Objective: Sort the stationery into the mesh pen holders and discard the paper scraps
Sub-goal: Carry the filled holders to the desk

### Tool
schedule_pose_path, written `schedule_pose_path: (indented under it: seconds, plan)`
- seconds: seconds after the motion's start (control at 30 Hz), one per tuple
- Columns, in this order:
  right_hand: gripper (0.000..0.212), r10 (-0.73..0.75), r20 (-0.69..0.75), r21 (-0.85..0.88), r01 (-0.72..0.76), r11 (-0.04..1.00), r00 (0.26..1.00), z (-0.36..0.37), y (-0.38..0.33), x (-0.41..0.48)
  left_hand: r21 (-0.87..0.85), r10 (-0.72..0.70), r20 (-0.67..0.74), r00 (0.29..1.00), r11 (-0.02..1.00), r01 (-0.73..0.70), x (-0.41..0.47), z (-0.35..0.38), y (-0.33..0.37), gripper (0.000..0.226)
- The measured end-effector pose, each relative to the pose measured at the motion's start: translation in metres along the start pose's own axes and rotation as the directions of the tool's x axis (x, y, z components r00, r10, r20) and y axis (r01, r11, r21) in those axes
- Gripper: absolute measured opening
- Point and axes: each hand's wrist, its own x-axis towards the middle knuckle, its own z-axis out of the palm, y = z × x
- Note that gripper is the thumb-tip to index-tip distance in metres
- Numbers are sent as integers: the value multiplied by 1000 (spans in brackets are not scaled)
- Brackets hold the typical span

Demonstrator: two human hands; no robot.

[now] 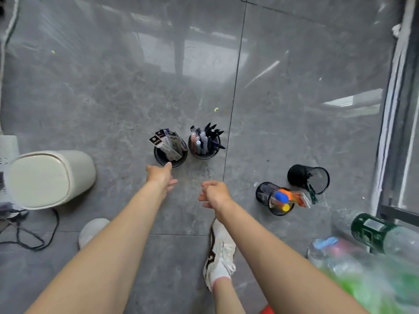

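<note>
Left hand (161,175) hovered open beside the box-filled holder (170,152), right hand (215,193) loosely curled and empty; sorting looked nearly done.

Single wide-angle view from the person's head, which looked forward and steeply down onto the grey floor (102,91); the left hand (159,175) and right hand (215,193) sat near centre, well below the lens.

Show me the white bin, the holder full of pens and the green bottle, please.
white bin (38,180): head view, on the middle of its lid.
holder full of pens (203,157): head view, on its near rim.
green bottle (367,236): head view, on its dark glass body.
</note>
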Motion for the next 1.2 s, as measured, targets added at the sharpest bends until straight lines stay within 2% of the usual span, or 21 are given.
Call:
schedule_pose_path:
  seconds: [0.13, 0.2, 0.3, 0.37, 0.43, 0.5, 0.6, 0.73, 0.83, 0.93, 1.0, 1.07, 1.2]
  plan:
    - [17, 41, 16, 104, -42, 994, 999, -27, -1, 20, -100, -9, 9, 1000, 995, 10, 15, 20, 2, 30]
    - [16, 39, 29, 143, -43, 989, 999, -30, -5, 29, -135, -6, 22, 1000, 991, 9, 16, 19, 6, 32]
    - [37, 15, 40, 227, -24, 974, 999, -24, -18, 43, -184, 58, -74, 996, 980, -71, 9, 7, 11, 34]
    - [51, 10, 46, 316, -24, 949, 999, -16, -29, 52, -186, 94, -85, 992, 977, -108, 5, -3, 11, 35]
    - [56, 8, 50, 384, -26, 923, 999, -5, -41, 61, -167, 127, -52, 991, 977, -134, 7, -15, 10, 39]
    - [50, 13, 41, 423, -29, 905, 999, 4, -52, 69, -126, 149, -28, 988, 980, -151, 11, -25, 9, 40]
    - [36, 26, -19, 442, -15, 897, 999, 16, -68, 74, -92, 177, -8, 984, 980, -177, 17, -36, 11, 41]
    - [43, 39, -181, 445, 46, 894, 983, 15, -88, 66, -85, 210, 12, 978, 974, -209, 13, -47, 19, 42]
    - [39, -16, -200, 376, 92, 922, 980, 8, -94, 34, -79, 220, 9, 975, 973, -219, -6, -57, 29, 42]
    - [40, -73, -124, 327, 110, 939, 990, -3, -101, -9, -73, 215, 13, 977, 974, -213, -40, -72, 38, 42]
    - [42, -51, -100, 327, 81, 941, 994, -12, -111, -44, -72, 213, 13, 977, 975, -211, -71, -82, 47, 42]
    - [40, -59, -84, 318, 83, 944, 995, -27, -129, -102, -82, 223, 20, 975, 972, -221, -121, -95, 65, 41]
    - [32, -178, -32, 257, 180, 949, 984, -50, -160, -237, -113, 271, 38, 962, 958, -265, -246, -128, 105, 38]
